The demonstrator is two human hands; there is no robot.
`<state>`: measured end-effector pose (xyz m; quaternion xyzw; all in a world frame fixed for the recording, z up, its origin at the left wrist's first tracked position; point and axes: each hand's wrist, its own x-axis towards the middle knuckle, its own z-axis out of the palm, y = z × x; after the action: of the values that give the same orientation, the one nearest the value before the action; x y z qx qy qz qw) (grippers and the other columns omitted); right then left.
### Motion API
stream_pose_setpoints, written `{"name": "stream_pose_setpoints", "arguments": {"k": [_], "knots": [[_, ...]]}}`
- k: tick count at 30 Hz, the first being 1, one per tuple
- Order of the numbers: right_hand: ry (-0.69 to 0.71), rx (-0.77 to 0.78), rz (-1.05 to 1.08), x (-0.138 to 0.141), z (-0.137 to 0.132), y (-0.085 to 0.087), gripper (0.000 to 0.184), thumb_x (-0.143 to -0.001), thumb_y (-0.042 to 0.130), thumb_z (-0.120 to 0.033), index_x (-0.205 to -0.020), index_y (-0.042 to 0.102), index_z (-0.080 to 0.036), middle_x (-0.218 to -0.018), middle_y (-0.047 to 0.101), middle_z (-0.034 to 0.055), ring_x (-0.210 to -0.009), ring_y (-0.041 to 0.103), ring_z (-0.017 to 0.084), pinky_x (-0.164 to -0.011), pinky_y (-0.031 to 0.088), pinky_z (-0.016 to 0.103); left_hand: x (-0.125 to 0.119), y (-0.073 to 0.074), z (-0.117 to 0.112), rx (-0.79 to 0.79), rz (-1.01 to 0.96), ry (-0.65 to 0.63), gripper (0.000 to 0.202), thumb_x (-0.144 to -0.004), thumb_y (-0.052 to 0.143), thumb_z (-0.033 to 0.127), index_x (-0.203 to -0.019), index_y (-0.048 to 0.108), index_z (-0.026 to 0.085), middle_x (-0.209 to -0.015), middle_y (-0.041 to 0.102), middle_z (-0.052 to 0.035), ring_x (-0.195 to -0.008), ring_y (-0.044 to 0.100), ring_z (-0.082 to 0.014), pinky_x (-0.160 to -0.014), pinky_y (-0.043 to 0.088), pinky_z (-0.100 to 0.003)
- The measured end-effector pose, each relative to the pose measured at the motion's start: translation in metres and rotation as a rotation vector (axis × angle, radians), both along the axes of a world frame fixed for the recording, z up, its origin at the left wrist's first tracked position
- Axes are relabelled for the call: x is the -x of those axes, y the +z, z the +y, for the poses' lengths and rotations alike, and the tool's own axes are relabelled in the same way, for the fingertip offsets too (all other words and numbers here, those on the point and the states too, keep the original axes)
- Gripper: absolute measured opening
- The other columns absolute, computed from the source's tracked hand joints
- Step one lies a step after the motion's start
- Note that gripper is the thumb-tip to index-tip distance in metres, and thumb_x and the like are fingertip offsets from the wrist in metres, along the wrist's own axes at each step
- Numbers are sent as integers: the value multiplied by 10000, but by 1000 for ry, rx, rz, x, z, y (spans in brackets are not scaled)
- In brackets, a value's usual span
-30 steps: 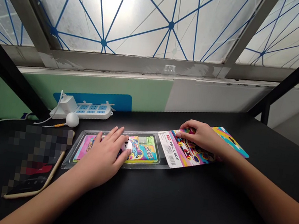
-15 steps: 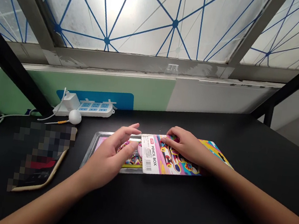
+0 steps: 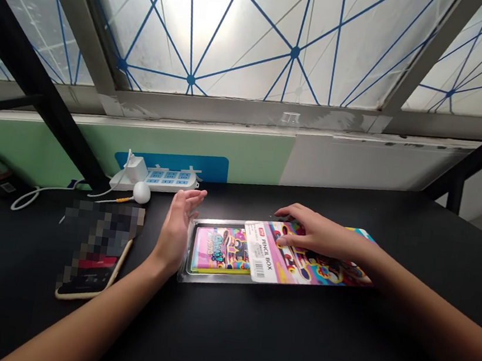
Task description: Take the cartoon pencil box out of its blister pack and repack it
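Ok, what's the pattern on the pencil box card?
The pencil box card shows colourful skateboards on pink; the head view shows it best.

Love the pencil box card (image 3: 316,263), all hot pink with loud multicolour skateboard art and a white label (image 3: 262,252), sitting on a black desk (image 3: 291,341) under frosted windows (image 3: 243,27) crisscrossed with blue lines in a big triangle web, plus a wall (image 3: 244,154) that's half mint green, half white.

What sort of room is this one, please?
Probably a study room or small office: a black desk below a frosted window with blue tape lines, a white power strip by the wall, and a packaged pencil box on the desk.
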<state>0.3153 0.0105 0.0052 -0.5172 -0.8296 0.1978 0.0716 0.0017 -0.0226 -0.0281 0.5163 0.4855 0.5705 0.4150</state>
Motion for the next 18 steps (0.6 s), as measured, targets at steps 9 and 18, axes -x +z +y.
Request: {"name": "stream_pose_setpoints", "arguments": {"k": [9, 18], "knots": [[235, -236, -45, 150, -10, 5, 452, -953, 629, -511, -1264, 639, -182, -1314, 667, 173, -1162, 652, 356, -978, 492, 523, 4, -1, 2, -2, 37, -18, 620, -1044, 148, 647, -1242, 527, 198, -1379, 656, -168, -1362, 561, -277, -1138, 402, -512], [650, -597, -17, 117, -62, -5, 636, -1013, 543, -516, -1492, 497, -99, -1610, 416, 203, -1511, 356, 354, -1237, 268, 583, 15, 11, 0, -148, 329, -46, 287, -1043, 409, 402, -1165, 593, 219, -1262, 678, -83, -1259, 596, -251, -1089, 436, -412]]}}
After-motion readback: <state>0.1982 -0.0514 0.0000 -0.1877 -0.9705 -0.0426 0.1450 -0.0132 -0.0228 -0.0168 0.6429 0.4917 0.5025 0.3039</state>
